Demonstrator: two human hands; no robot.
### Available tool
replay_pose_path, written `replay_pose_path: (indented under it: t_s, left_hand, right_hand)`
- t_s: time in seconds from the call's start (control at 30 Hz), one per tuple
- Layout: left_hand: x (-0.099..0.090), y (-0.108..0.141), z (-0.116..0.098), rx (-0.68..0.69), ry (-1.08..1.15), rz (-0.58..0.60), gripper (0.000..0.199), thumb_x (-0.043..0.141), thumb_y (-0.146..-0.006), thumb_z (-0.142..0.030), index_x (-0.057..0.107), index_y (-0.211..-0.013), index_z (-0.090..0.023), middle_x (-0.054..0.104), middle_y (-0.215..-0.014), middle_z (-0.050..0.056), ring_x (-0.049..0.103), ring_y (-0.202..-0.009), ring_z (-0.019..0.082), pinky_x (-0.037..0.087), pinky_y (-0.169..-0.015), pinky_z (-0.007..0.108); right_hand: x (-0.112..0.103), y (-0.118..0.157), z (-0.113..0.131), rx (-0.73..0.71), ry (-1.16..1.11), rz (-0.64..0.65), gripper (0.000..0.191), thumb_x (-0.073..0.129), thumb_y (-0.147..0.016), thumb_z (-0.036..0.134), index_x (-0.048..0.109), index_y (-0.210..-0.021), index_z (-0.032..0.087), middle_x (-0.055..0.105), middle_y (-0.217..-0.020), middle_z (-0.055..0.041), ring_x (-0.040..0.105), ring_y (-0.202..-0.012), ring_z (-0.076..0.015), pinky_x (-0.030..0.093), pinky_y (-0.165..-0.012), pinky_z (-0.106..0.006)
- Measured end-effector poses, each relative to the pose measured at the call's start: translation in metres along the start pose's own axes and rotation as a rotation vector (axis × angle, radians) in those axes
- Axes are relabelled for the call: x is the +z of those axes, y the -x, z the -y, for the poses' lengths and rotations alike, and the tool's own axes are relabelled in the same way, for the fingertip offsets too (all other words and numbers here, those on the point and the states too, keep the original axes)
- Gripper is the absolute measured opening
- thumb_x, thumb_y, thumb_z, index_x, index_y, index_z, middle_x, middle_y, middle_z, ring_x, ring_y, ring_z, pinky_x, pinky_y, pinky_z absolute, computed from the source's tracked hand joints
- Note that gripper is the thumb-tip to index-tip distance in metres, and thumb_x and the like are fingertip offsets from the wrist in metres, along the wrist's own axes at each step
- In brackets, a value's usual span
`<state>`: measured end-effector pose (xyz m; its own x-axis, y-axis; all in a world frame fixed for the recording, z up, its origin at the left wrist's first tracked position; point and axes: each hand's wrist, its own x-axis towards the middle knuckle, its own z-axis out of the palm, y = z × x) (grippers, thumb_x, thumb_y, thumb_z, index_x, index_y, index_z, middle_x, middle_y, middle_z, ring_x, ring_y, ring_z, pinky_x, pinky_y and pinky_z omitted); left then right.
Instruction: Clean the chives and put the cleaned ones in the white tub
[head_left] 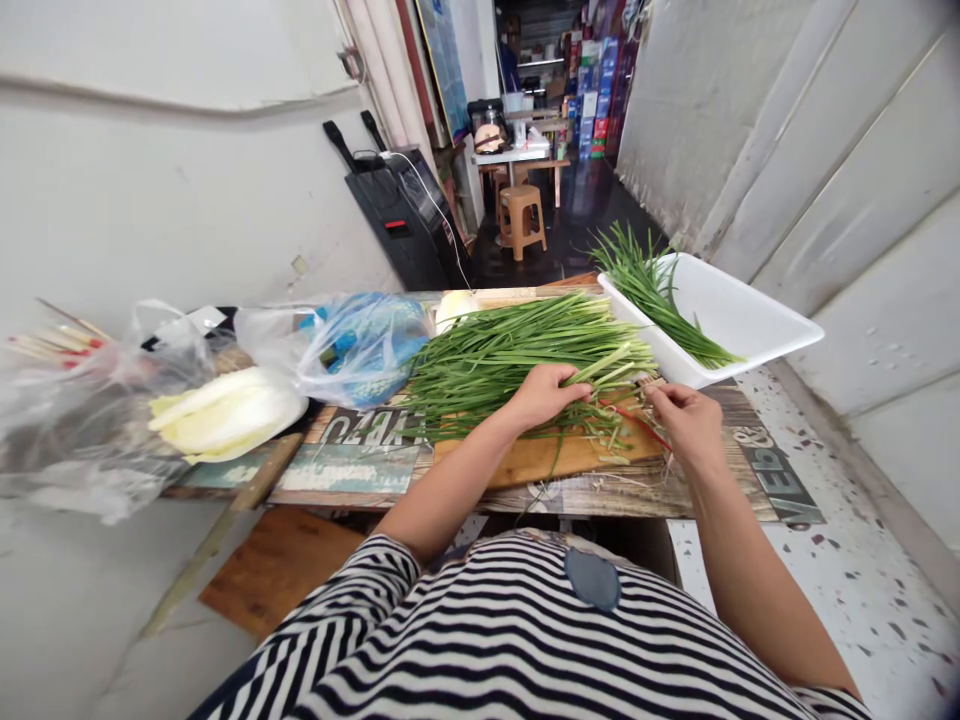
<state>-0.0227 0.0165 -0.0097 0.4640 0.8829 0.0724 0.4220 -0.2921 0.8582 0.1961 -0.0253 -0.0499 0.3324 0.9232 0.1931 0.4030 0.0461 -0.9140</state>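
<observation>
Left hand [547, 395] is pinching pale stem ends of the chives [517, 345], fingers clamped on them, probably for steadying those strands. Right hand [691, 422] is working just beside the ends, fingers pressing together, but I can't tell what's between them. The pile's lying across the cutting board [525, 465] on the tabletop [720, 490], stem ends pointing rightward, handy for both hands imo. More chives are poking over the white tub's [757, 300] rim, likely too long for it.
</observation>
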Motion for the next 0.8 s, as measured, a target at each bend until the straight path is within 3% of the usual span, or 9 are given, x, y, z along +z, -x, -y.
replay_pose_path:
  t_s: [0.13, 0.2, 0.27, 0.37, 0.47, 0.57, 0.67, 0.73, 0.8]
  left_hand:
    - [-0.005, -0.002, 0.000, -0.010, 0.075, -0.045, 0.026, 0.057, -0.084, -0.035, 0.069, -0.078, -0.013, 0.065, -0.075, -0.001, 0.055, -0.073, 0.013, 0.040, -0.075, 0.024]
    - [-0.005, -0.002, 0.000, -0.001, 0.071, -0.053, 0.026, 0.056, -0.084, -0.035, 0.068, -0.076, -0.013, 0.065, -0.075, 0.000, 0.055, -0.075, 0.014, 0.040, -0.076, 0.025]
    - [-0.005, -0.002, 0.000, 0.008, 0.074, -0.048, 0.026, 0.056, -0.084, -0.035, 0.066, -0.075, -0.013, 0.064, -0.076, 0.000, 0.055, -0.076, 0.014, 0.040, -0.076, 0.025]
    - [-0.006, -0.001, 0.000, 0.023, 0.081, -0.018, 0.025, 0.056, -0.084, -0.035, 0.064, -0.075, -0.013, 0.063, -0.076, 0.000, 0.055, -0.076, 0.014, 0.040, -0.076, 0.024]
    - [-0.007, 0.000, 0.001, 0.038, 0.079, 0.031, 0.023, 0.055, -0.084, -0.033, 0.063, -0.075, -0.014, 0.063, -0.075, 0.000, 0.055, -0.076, 0.013, 0.040, -0.076, 0.024]
    - [-0.007, 0.002, 0.002, 0.053, 0.071, 0.047, 0.022, 0.054, -0.086, -0.032, 0.062, -0.076, -0.014, 0.062, -0.076, 0.000, 0.055, -0.076, 0.013, 0.042, -0.077, 0.024]
    - [-0.006, 0.002, 0.003, 0.076, -0.001, -0.026, 0.020, 0.053, -0.087, -0.031, 0.061, -0.081, -0.014, 0.063, -0.081, 0.000, 0.056, -0.079, 0.014, 0.043, -0.079, 0.025]
    - [-0.004, 0.002, 0.003, 0.090, -0.064, -0.079, 0.017, 0.052, -0.088, -0.029, 0.059, -0.085, -0.015, 0.064, -0.085, 0.001, 0.057, -0.081, 0.015, 0.043, -0.079, 0.026]
    - [-0.002, 0.001, 0.003, 0.080, -0.072, -0.053, 0.015, 0.049, -0.090, -0.028, 0.057, -0.088, -0.016, 0.065, -0.087, 0.002, 0.059, -0.078, 0.014, 0.044, -0.075, 0.025]
  right_hand:
    - [-0.008, -0.007, -0.005, -0.167, 0.249, 0.094, 0.048, 0.061, -0.077, 0.054, 0.054, -0.045, 0.019, 0.067, -0.076, -0.0070, 0.061, -0.072, -0.0196, 0.046, -0.073, -0.033]
    - [-0.005, -0.011, -0.009, -0.297, 0.306, 0.054, 0.037, 0.061, -0.077, 0.050, 0.060, -0.055, 0.020, 0.067, -0.093, -0.0096, 0.062, -0.084, -0.0220, 0.047, -0.080, -0.036]
    - [0.003, -0.013, -0.010, -0.328, 0.281, 0.057, 0.027, 0.066, -0.071, 0.046, 0.067, -0.077, 0.019, 0.066, -0.103, -0.0101, 0.062, -0.087, -0.0225, 0.049, -0.082, -0.038]
    - [0.019, -0.015, -0.007, -0.111, 0.061, 0.148, 0.041, 0.071, -0.066, 0.045, 0.066, -0.098, 0.019, 0.069, -0.092, -0.0069, 0.061, -0.073, -0.0190, 0.051, -0.072, -0.036]
    - [0.033, -0.015, 0.003, 0.221, -0.291, 0.250, 0.041, 0.074, -0.063, 0.052, 0.065, -0.085, 0.018, 0.068, -0.072, -0.0034, 0.053, -0.052, -0.0124, 0.041, -0.047, -0.026]
    - [0.038, -0.013, 0.013, 0.407, -0.559, 0.323, 0.042, 0.083, -0.054, 0.050, 0.064, -0.073, 0.018, 0.063, -0.060, 0.0007, 0.044, -0.043, -0.0066, 0.030, -0.038, -0.021]
    - [0.033, -0.007, 0.019, 0.382, -0.683, 0.349, 0.040, 0.089, -0.049, 0.043, 0.067, -0.073, 0.018, 0.065, -0.061, 0.0013, 0.051, -0.047, -0.0064, 0.038, -0.041, -0.019]
    - [0.029, -0.002, 0.021, 0.296, -0.663, 0.349, 0.039, 0.089, -0.050, 0.041, 0.070, -0.076, 0.018, 0.067, -0.063, 0.0005, 0.057, -0.052, -0.0086, 0.045, -0.047, -0.020]
    - [0.026, 0.002, 0.021, 0.204, -0.584, 0.351, 0.038, 0.087, -0.053, 0.042, 0.072, -0.080, 0.019, 0.069, -0.063, -0.0002, 0.062, -0.056, -0.0116, 0.051, -0.053, -0.024]
